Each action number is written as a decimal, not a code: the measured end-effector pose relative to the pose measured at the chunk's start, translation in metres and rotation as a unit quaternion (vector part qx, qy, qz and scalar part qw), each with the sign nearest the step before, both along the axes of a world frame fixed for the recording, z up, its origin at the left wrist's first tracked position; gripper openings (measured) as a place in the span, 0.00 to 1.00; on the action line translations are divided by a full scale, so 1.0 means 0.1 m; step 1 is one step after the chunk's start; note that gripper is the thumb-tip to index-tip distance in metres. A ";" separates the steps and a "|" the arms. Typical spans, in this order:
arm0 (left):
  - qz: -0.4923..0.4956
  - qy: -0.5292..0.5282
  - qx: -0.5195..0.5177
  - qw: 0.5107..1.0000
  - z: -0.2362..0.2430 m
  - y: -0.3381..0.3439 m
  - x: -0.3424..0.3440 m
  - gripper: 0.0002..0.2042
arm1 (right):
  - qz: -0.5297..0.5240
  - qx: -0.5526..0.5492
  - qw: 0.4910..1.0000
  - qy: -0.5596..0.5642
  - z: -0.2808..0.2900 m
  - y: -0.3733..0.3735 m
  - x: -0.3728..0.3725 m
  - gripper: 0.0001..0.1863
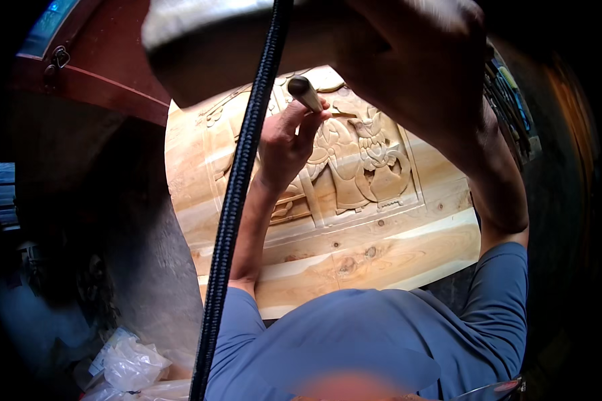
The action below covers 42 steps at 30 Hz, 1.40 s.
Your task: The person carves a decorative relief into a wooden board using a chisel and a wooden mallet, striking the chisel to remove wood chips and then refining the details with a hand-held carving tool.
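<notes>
A wooden panel point(408, 247) lies in front of the person, its near edge by the blue-grey shirt point(361, 334). A relief carving point(344, 160) of figures and curling shapes fills its middle; a straight cut border runs along the carving's near and right sides. Between that border and the near edge the wood is plain, with dark knots.

The left hand point(287, 137) is over the far half of the panel, a little left of its middle. Its thumb and fingers pinch a tool point(306, 95) by the pale handle, whose dark rounded end points up; whether the tip touches the carving cannot be told. The left forearm crosses the near edge.

The right hand point(415, 73) is raised above the far right corner, dark and blurred. It is closed on the right end of a thick block point(247, 57), which hides part of the far edge.

A black braided cord point(239, 180) slants across the view. Beyond the far left corner is a red board point(114, 50) with a metal ring; past the far right corner are thin implements point(505, 93). A clear plastic bag point(132, 361) sits well off the near left corner.
</notes>
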State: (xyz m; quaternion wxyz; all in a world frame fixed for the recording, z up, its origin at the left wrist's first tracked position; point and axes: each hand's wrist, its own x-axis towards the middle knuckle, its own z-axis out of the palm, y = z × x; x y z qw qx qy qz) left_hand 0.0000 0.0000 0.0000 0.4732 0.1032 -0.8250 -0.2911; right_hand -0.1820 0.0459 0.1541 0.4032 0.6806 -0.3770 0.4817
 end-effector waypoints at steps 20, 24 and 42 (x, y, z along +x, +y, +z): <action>0.025 -0.021 -0.022 0.999 -0.05 0.06 0.01 0.08 | -0.137 -0.036 0.981 0.130 0.01 0.43 0.00 0.22; 0.027 0.010 0.015 0.999 -0.12 0.02 0.02 0.08 | -0.131 -0.027 0.987 0.085 0.05 0.35 0.01 0.23; -0.003 0.020 0.222 0.975 0.04 -0.01 -0.06 0.05 | -0.144 0.063 0.985 0.076 0.21 0.27 0.06 0.22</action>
